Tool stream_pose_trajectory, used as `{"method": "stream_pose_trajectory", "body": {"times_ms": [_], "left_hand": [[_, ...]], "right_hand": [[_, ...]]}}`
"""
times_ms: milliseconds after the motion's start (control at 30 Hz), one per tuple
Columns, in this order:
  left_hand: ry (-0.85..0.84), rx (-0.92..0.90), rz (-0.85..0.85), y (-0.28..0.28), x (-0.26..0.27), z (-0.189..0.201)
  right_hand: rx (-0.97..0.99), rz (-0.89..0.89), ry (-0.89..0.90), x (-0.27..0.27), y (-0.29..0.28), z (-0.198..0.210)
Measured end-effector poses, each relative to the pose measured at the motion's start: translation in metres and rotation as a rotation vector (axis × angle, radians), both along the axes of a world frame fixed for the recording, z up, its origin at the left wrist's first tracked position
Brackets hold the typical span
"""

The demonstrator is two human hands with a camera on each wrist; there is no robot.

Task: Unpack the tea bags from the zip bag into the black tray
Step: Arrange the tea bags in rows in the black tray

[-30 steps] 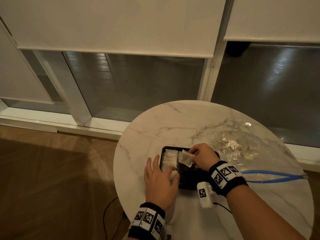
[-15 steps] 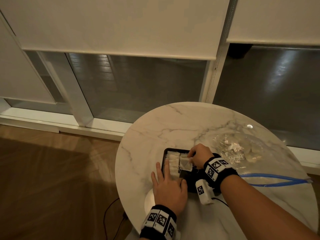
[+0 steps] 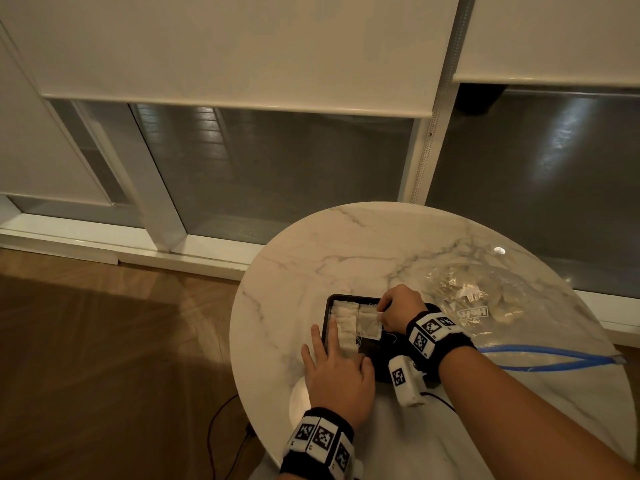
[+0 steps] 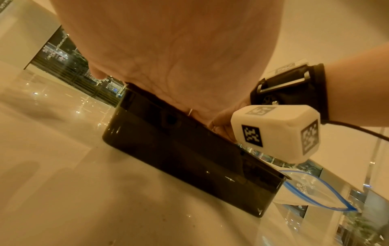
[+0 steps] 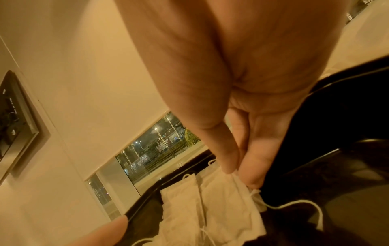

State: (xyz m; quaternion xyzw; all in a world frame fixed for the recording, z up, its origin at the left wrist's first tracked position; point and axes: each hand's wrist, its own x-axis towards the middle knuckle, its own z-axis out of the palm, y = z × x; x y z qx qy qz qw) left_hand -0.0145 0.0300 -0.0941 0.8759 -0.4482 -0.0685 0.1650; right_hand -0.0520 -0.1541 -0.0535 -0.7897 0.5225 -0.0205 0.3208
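**A:** Where do you stand on the round marble table [image 3: 346, 244]?

**B:** Partway through, I judge. Your clear zip bag [image 3: 491, 306] lies open on the right, its blue zip edge toward you, and pale tea bags still show through the plastic, so more unpacking is left.

**A:** And the black tray [image 3: 377, 368]?

**B:** It sits just left of the zip bag, in front of you. Several white tea bags [image 3: 346, 323] lie flat in its far left part; the near right part is bare.

**A:** Your hands?

**B:** Your left hand [image 3: 337, 379] lies flat, fingers straight, over the tray's near left corner, holding nothing. Your right hand [image 3: 398, 311] pinches the edge of one tea bag [image 5: 229, 204] between thumb and fingertips, lowering it beside the others inside the tray.
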Motion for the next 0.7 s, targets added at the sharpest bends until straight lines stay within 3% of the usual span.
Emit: {"method": "stream_pose_trajectory", "body": {"times_ms": [367, 700], "left_hand": [[-0.020, 0.003, 0.021, 0.000, 0.000, -0.004], [0.007, 0.014, 0.025, 0.000, -0.001, 0.001]], "right_hand": [[0.007, -0.045, -0.040, -0.006, 0.001, 0.010], [0.272, 0.257, 0.111, -0.002, 0.024, 0.026]]}}
